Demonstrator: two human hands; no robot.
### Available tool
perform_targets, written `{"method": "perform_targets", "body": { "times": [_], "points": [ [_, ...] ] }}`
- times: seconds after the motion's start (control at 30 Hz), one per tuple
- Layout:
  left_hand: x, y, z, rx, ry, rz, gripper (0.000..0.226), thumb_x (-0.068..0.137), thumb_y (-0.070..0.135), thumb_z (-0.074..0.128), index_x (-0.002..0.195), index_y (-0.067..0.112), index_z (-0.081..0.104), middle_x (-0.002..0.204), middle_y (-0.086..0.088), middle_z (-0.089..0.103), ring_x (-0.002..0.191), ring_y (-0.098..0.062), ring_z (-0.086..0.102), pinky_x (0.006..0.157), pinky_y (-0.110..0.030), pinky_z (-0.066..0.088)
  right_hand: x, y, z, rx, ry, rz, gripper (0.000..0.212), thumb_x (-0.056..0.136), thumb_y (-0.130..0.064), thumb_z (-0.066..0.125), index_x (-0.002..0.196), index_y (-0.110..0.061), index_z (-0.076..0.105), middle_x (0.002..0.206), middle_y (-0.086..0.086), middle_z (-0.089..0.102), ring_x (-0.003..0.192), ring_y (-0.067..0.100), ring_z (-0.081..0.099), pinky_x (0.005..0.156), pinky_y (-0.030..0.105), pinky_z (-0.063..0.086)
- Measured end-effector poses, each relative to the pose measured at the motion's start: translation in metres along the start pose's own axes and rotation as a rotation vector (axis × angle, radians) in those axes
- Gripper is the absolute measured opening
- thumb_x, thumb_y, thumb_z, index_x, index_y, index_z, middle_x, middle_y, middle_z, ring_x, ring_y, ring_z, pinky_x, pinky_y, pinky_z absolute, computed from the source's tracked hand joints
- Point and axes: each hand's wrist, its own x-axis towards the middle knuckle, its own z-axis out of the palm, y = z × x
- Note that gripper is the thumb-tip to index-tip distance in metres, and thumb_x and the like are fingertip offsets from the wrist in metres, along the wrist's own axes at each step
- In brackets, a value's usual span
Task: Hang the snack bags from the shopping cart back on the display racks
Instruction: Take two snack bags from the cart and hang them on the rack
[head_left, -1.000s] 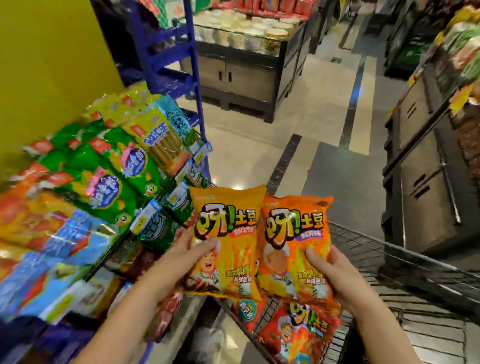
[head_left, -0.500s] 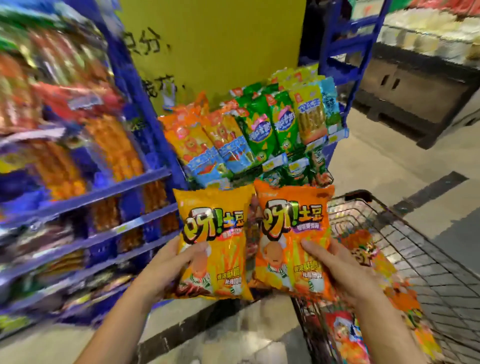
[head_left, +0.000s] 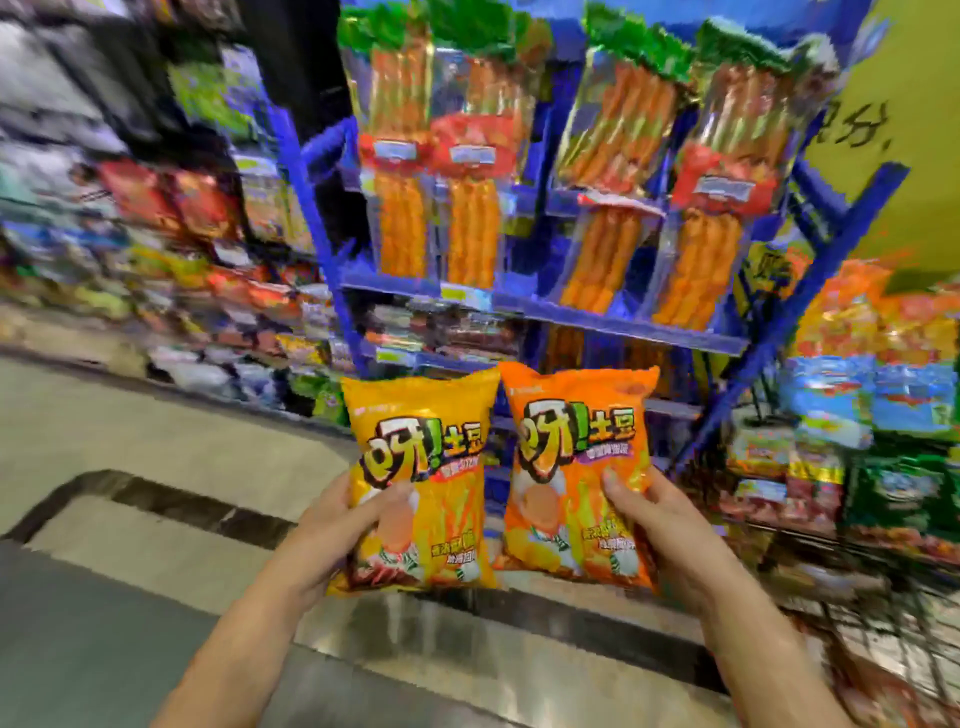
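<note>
My left hand (head_left: 337, 525) grips a yellow snack bag (head_left: 431, 447) by its lower left side. Beside it, my right hand (head_left: 660, 519) holds an orange snack bag (head_left: 571, 441) of the same brand by its lower right side. Both bags stand upright, side by side, in front of the blue display rack (head_left: 613, 317). On that rack hang long clear packs of orange sticks (head_left: 597, 249). A blurred corner of the wire shopping cart (head_left: 883, 654) shows at the lower right.
More snack bags (head_left: 857, 374) hang on the rack's right side, against a yellow wall (head_left: 914, 145). Blurred shelves of packets (head_left: 171, 249) run along the left. Tiled floor (head_left: 130, 597) lies below and to the left.
The view has swung left from the aisle to face the front of the blue rack. Both hands keep their bags, held a little higher and nearer the rack. The cart has slid to the lower right.
</note>
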Motion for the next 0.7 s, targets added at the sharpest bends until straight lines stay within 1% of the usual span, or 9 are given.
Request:
{"method": "perform_targets", "body": {
  "times": [0.07,0.1,0.2,0.27,0.37,0.43,0.57,0.63,0.7],
  "points": [
    [-0.021,-0.006,-0.059,-0.048,0.07,0.005,0.05,0.083,0.034,0.084,0.126,0.019,0.066,0.117,-0.007,0.077,0.107,-0.03,0.074,0.103,-0.053,0.052,0.015,0.009,0.06,-0.033,-0.087,0.037,0.042,0.093,-0.03,0.065,0.131,-0.014,0.06,0.118,0.013,0.076,0.106,0.035,0.074,0.091,0.051,0.06],
    [-0.03,-0.01,-0.088,-0.072,0.1,-0.003,0.051,0.084,0.035,0.084,0.128,0.019,0.065,0.118,-0.008,0.077,0.108,-0.031,0.074,0.104,-0.054,0.052,0.022,0.014,0.089,-0.049,-0.127,0.059,0.039,0.096,-0.028,0.062,0.132,-0.013,0.06,0.12,0.014,0.075,0.108,0.037,0.073,0.093,0.054,0.059],
    [-0.061,-0.02,-0.168,-0.12,0.181,-0.015,0.041,0.091,0.029,0.074,0.129,0.02,0.064,0.118,-0.008,0.077,0.107,-0.032,0.074,0.101,-0.052,0.054,0.04,0.032,0.173,-0.073,-0.221,0.118,0.037,0.099,-0.027,0.061,0.132,-0.011,0.061,0.122,0.019,0.073,0.111,0.042,0.071,0.103,0.065,0.05],
    [-0.084,-0.026,-0.215,-0.137,0.268,-0.031,0.047,0.087,0.035,0.078,0.13,0.02,0.064,0.117,-0.007,0.077,0.105,-0.032,0.075,0.1,-0.052,0.055,0.048,0.043,0.228,-0.104,-0.274,0.143,0.039,0.098,-0.028,0.063,0.133,-0.012,0.06,0.122,0.019,0.073,0.111,0.043,0.07,0.104,0.066,0.048],
    [-0.117,-0.038,-0.276,-0.168,0.39,-0.022,0.042,0.09,0.039,0.077,0.128,0.025,0.066,0.117,-0.005,0.077,0.105,-0.03,0.075,0.101,-0.053,0.054,0.056,0.058,0.307,-0.139,-0.35,0.166,0.036,0.098,-0.024,0.063,0.131,-0.011,0.061,0.121,0.02,0.073,0.11,0.044,0.071,0.101,0.066,0.05],
    [-0.137,-0.043,-0.309,-0.198,0.468,-0.014,0.041,0.089,0.042,0.078,0.125,0.026,0.067,0.117,-0.004,0.077,0.106,-0.029,0.075,0.102,-0.054,0.053,0.065,0.065,0.354,-0.163,-0.396,0.177,0.04,0.094,-0.024,0.066,0.13,-0.009,0.063,0.12,0.022,0.073,0.108,0.045,0.071,0.099,0.066,0.051],
    [-0.167,-0.05,-0.362,-0.284,0.603,0.014,0.046,0.088,0.038,0.078,0.128,0.021,0.063,0.116,-0.006,0.077,0.104,-0.031,0.075,0.098,-0.055,0.056,0.088,0.076,0.445,-0.183,-0.515,0.221,0.036,0.094,-0.026,0.064,0.128,-0.012,0.063,0.118,0.02,0.075,0.106,0.043,0.072,0.089,0.059,0.06],
    [-0.176,-0.054,-0.389,-0.306,0.705,0.01,0.058,0.077,0.046,0.087,0.125,0.022,0.064,0.113,-0.006,0.078,0.102,-0.031,0.076,0.097,-0.056,0.056,0.101,0.084,0.487,-0.192,-0.586,0.25,0.035,0.095,-0.027,0.062,0.127,-0.012,0.064,0.117,0.02,0.075,0.105,0.042,0.073,0.085,0.056,0.061],
    [-0.18,-0.058,-0.418,-0.327,0.785,0.0,0.07,0.063,0.057,0.089,0.122,0.027,0.066,0.114,-0.005,0.078,0.102,-0.031,0.076,0.098,-0.057,0.055,0.116,0.092,0.53,-0.2,-0.661,0.269,0.036,0.093,-0.028,0.062,0.125,-0.013,0.065,0.116,0.019,0.075,0.101,0.04,0.075,0.083,0.055,0.062]
  ]
}}
